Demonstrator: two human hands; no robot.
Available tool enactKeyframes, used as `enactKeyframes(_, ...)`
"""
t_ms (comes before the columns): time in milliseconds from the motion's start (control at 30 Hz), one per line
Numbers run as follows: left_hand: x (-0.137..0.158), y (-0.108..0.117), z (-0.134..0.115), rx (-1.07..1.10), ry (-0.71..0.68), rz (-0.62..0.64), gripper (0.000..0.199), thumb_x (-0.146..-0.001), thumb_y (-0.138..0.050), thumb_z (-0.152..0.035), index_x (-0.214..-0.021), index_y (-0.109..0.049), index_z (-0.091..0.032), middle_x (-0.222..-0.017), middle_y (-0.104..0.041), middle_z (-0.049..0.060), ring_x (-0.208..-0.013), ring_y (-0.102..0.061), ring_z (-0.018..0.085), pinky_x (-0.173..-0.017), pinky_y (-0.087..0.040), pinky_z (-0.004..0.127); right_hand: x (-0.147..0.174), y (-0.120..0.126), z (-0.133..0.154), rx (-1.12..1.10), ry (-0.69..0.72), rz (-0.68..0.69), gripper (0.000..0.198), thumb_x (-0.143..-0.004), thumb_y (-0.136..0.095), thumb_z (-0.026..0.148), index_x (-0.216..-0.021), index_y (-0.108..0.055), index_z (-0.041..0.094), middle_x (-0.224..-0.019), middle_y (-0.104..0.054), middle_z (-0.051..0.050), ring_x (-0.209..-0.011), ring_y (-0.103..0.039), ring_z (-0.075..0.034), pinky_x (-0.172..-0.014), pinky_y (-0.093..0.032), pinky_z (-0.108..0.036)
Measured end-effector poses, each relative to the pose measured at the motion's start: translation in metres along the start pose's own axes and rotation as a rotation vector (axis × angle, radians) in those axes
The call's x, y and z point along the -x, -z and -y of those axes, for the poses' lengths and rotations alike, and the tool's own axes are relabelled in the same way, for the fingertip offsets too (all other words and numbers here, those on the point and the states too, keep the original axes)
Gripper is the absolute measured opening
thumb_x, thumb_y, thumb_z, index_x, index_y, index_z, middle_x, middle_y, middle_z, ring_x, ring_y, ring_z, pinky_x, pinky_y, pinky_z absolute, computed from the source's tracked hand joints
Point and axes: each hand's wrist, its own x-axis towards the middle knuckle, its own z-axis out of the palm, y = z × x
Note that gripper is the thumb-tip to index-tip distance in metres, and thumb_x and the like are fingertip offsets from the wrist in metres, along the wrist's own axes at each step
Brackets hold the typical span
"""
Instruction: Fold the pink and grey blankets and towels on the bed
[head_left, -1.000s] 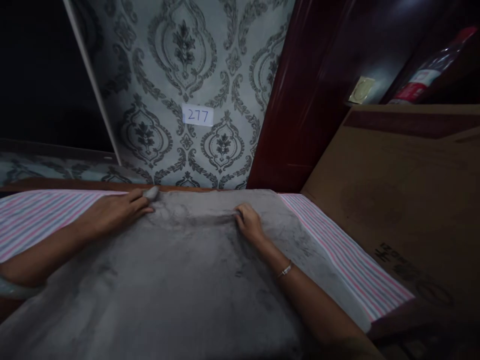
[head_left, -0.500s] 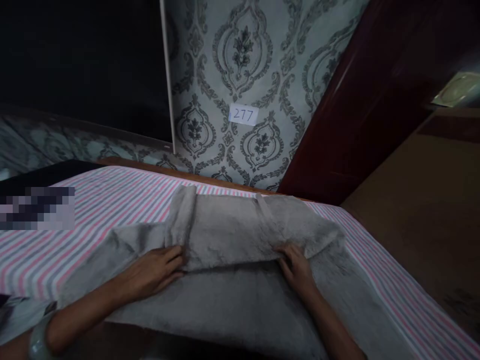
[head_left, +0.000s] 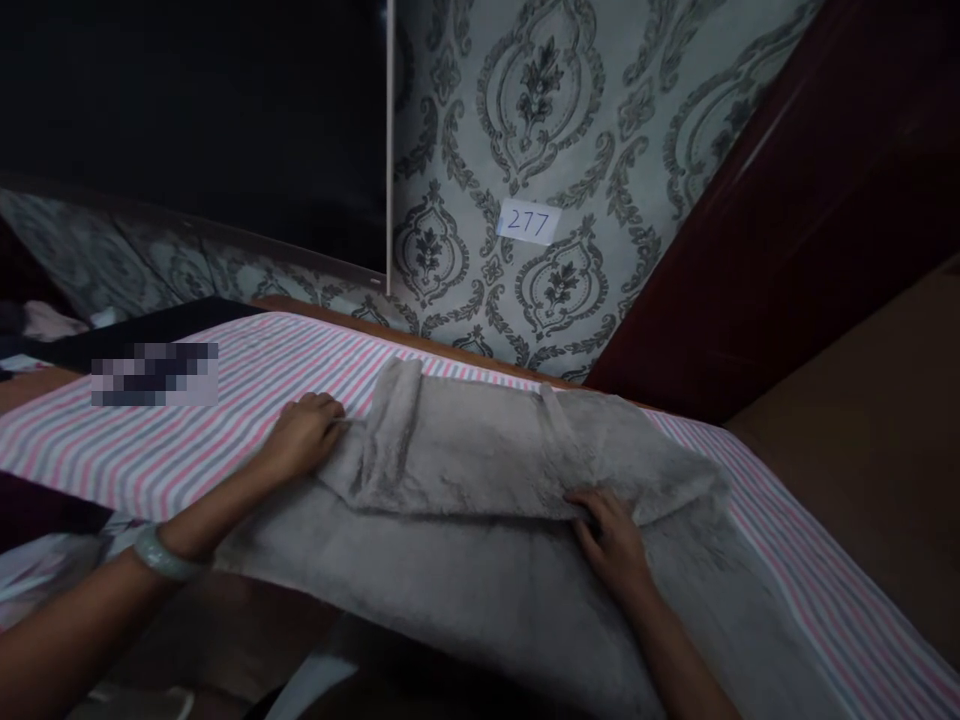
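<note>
A grey plush cloth (head_left: pixel 465 580) is spread over a striped cover, its far part folded back toward me as a flap. Two narrow rolled strips run across that flap, one on its left and one on its right. My left hand (head_left: pixel 304 435), with a pale bangle at the wrist, has its fingers curled on the flap's left edge, pinching the cloth. At the flap's near edge, on the right, my right hand (head_left: pixel 611 540) grips the cloth between thumb and fingers. Whether this cloth is a garment or a blanket I cannot tell.
The pink, grey and white striped cover (head_left: pixel 217 400) lies on a table against a patterned wall (head_left: pixel 457 170). A dark screen (head_left: pixel 195 120) hangs at the left, and a paper marked 277 (head_left: pixel 529 222) is on the wall. Dark red wood (head_left: pixel 720 240) rises at the right.
My left hand has moved away from the flap's near left corner, outward and farther back, to its left edge. My right hand keeps its place on the cloth. The view has shifted left.
</note>
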Motion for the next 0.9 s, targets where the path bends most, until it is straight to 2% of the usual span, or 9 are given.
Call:
enactKeyframes(67, -0.003, 0.011, 0.003, 0.248, 0.059, -0.082, 0.026, -0.082, -0.046, -0.039, -0.082, -0.063, -0.019, -0.087, -0.068, 0.009, -0.086, -0.061, 0.024, -0.080, -0.047, 0.036, -0.002, 0.001, 0.002, 0.007, -0.005, 0.007, 0.025, -0.086, -0.050, 0.020, -0.104, -0.066, 0.025, -0.098, -0.069, -0.008, -0.094, -0.066, -0.026, -0.080, -0.054, -0.042)
enactKeyframes(233, -0.001, 0.034, 0.020, 1.045, 0.412, -0.430, 0.026, -0.066, -0.064, -0.041, -0.075, -0.055, -0.018, -0.063, -0.051, -0.003, -0.060, -0.046, 0.011, -0.059, -0.039, 0.024, -0.019, 0.007, 0.005, -0.002, -0.017, -0.049, 0.022, -0.091, -0.049, 0.025, -0.103, -0.068, 0.024, -0.095, -0.069, -0.009, -0.091, -0.066, -0.025, -0.081, -0.053, -0.041)
enactKeyframes(333, 0.012, 0.038, 0.028, 1.230, 0.485, -0.531, 0.027, -0.060, -0.069, -0.037, -0.072, -0.053, -0.018, -0.062, -0.050, -0.004, -0.061, -0.045, 0.010, -0.060, -0.039, 0.023, -0.032, 0.010, 0.007, -0.011, -0.037, -0.084, 0.020, -0.093, -0.051, 0.030, -0.101, -0.068, 0.023, -0.093, -0.069, -0.009, -0.090, -0.065, -0.026, -0.081, -0.053, -0.040)
enactKeyframes(500, 0.040, 0.034, 0.039, 1.014, 0.564, -0.196, 0.043, -0.053, -0.074, -0.052, -0.074, -0.057, -0.018, -0.064, -0.053, -0.002, -0.063, -0.047, 0.013, -0.058, -0.039, 0.025, -0.031, 0.010, 0.007, -0.031, -0.016, -0.047, 0.024, -0.094, -0.049, 0.026, -0.106, -0.068, 0.023, -0.098, -0.070, -0.009, -0.095, -0.065, -0.025, -0.084, -0.052, -0.040)
enactKeyframes(633, 0.059, 0.031, 0.038, 0.728, 0.494, -0.185, 0.054, -0.054, -0.067, -0.059, -0.093, -0.054, -0.024, -0.087, -0.063, 0.005, -0.077, -0.058, 0.022, -0.062, -0.047, 0.032, -0.018, 0.012, 0.004, -0.025, -0.006, -0.022, 0.024, -0.095, -0.050, 0.029, -0.109, -0.069, 0.024, -0.102, -0.070, -0.008, -0.098, -0.064, -0.025, -0.087, -0.052, -0.041)
enactKeyframes(700, 0.068, 0.025, 0.028, 0.452, 0.333, -0.282, 0.050, -0.064, -0.059, -0.059, -0.100, -0.051, -0.025, -0.105, -0.063, 0.012, -0.094, -0.061, 0.031, -0.074, -0.051, 0.044, -0.015, 0.014, 0.003, -0.007, -0.021, -0.035, 0.023, -0.095, -0.052, 0.031, -0.109, -0.069, 0.025, -0.104, -0.070, -0.008, -0.098, -0.064, -0.025, -0.087, -0.051, -0.042)
enactKeyframes(767, 0.078, 0.015, 0.014, 0.176, 0.058, -0.349, 0.038, -0.076, -0.051, -0.055, -0.102, -0.051, -0.027, -0.114, -0.061, 0.015, -0.107, -0.058, 0.036, -0.088, -0.048, 0.053, -0.015, 0.017, 0.003, 0.010, -0.031, -0.053, 0.022, -0.095, -0.054, 0.032, -0.108, -0.069, 0.025, -0.104, -0.070, -0.009, -0.099, -0.064, -0.025, -0.087, -0.051, -0.042)
enactKeyframes(833, 0.084, -0.001, 0.004, 0.033, -0.178, -0.330, 0.031, -0.082, -0.049, -0.052, -0.102, -0.054, -0.029, -0.114, -0.062, 0.014, -0.108, -0.058, 0.037, -0.091, -0.045, 0.055, -0.017, 0.019, 0.004, 0.036, -0.042, -0.057, 0.020, -0.093, -0.055, 0.029, -0.107, -0.069, 0.023, -0.105, -0.070, -0.009, -0.099, -0.063, -0.026, -0.088, -0.050, -0.041)
enactKeyframes(900, 0.083, -0.018, 0.002, 0.015, -0.274, -0.231, 0.031, -0.083, -0.046, -0.051, -0.103, -0.058, -0.031, -0.115, -0.063, 0.014, -0.108, -0.058, 0.039, -0.090, -0.044, 0.057, -0.019, 0.021, 0.005, 0.080, -0.064, -0.027, 0.021, -0.091, -0.057, 0.025, -0.108, -0.068, 0.021, -0.106, -0.069, -0.011, -0.101, -0.062, -0.027, -0.089, -0.049, -0.041)
